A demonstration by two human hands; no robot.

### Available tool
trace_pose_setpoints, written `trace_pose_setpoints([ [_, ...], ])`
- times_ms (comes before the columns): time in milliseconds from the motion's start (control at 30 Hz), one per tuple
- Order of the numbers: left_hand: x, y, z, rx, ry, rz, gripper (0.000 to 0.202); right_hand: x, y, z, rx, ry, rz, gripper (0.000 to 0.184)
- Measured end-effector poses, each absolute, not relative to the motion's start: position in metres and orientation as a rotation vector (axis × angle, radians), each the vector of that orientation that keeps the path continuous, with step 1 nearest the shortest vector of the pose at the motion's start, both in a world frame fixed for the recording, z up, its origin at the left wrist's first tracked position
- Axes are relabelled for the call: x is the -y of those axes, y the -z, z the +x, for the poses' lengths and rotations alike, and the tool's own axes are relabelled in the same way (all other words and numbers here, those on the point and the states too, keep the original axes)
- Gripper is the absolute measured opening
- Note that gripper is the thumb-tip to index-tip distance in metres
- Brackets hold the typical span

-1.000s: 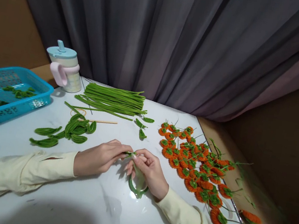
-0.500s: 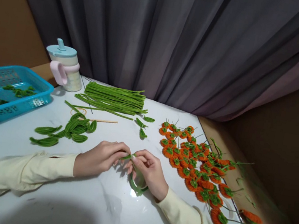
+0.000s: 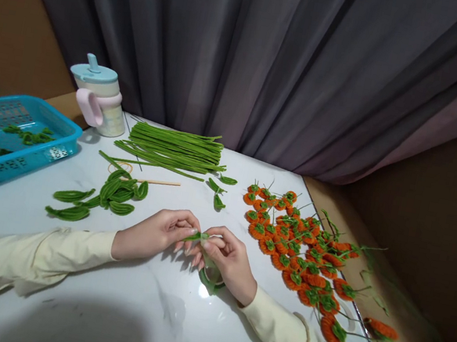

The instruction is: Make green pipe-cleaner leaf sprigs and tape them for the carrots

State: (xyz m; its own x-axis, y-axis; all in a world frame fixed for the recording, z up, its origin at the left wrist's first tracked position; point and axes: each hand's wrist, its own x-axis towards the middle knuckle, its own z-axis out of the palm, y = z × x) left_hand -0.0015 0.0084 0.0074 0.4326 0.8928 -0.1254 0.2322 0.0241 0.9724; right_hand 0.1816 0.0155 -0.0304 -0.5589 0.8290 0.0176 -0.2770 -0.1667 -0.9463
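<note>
My left hand (image 3: 159,235) pinches a small green pipe-cleaner leaf (image 3: 194,237) between thumb and fingertips; most of it is hidden by the fingers. Close against it, my right hand (image 3: 234,263) is closed at the leaf's end on a thin strip of pale green tape. Under my right hand is the green tape roll (image 3: 211,286), partly covered by the fingers. Left of the hands lies a pile of looped green pipe-cleaner leaves (image 3: 121,193). A few more leaves (image 3: 218,201) rest beyond my fingertips.
Green pipe cleaners (image 3: 174,148) lie bundled at the back, near a thin wooden stick (image 3: 159,183). Orange persimmon-like pieces with green tops (image 3: 287,240) crowd the right side. A blue basket (image 3: 56,143) and a lidded cup (image 3: 111,118) stand left. A curtain (image 3: 241,49) hangs behind.
My left hand has shifted slightly up, its fingers regripping the leaf. More pale tape shows at the leaf's end between the hands. The right hand has barely moved.
</note>
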Motion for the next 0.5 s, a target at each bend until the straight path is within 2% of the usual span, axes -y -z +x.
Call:
trace_pose_setpoints([
  [300,-0.0082,-0.0106,0.0003,-1.024,-0.668,1.445,0.025,-0.0155,0.0301,0.182,1.289,-1.812,-0.686,0.032],
  [500,-0.0127,-0.0123,-0.0032,-0.92,-0.587,1.268,0.023,-0.0111,0.034,0.1839,1.482,-1.635,-0.677,0.022],
])
